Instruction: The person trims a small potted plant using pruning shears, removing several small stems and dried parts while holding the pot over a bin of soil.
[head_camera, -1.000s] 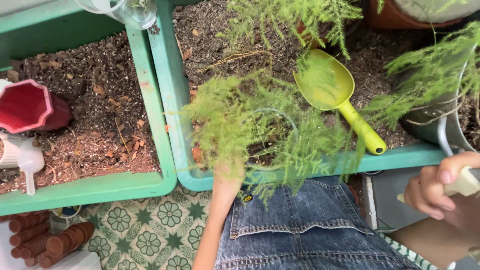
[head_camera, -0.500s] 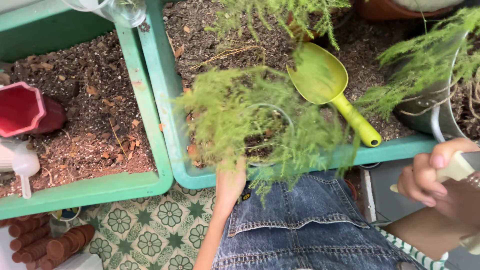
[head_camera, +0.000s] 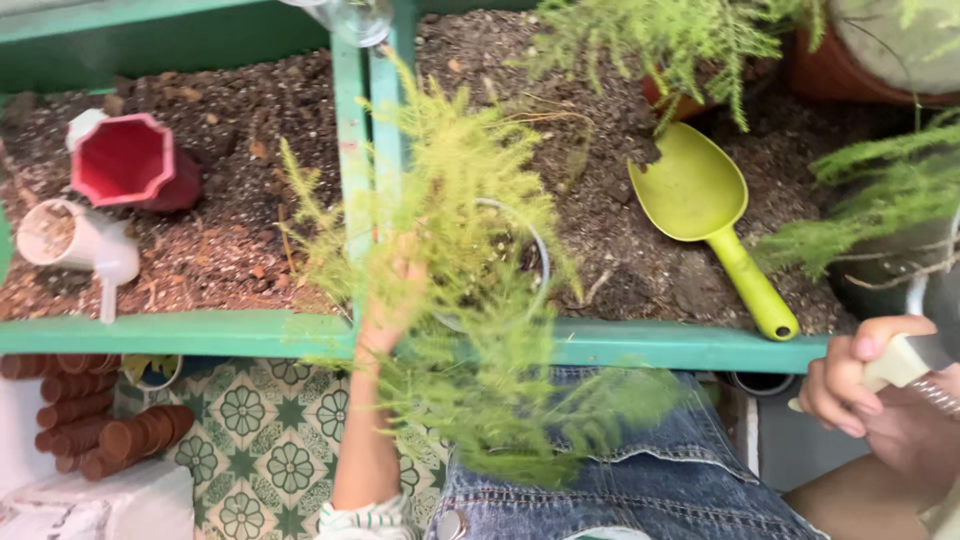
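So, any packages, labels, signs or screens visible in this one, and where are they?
No labels, signs or screens show.
Possible package: a white crumpled bag or wrapping, bottom left corner on the floor beside the stacked brown pots; too blurred to tell for sure.
Left hand is in the feathery green plant; right hand holds a pale tool handle.

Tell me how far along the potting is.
Done: soil fills both green trays, and the yellow-green scoop lies set down on it. In hand: the left hand holds a feathery fern over the trays; a pot rim shows behind the fronds. The right hand grips a pale tool handle. Left: the red pot and white pot lie tipped, without plants.
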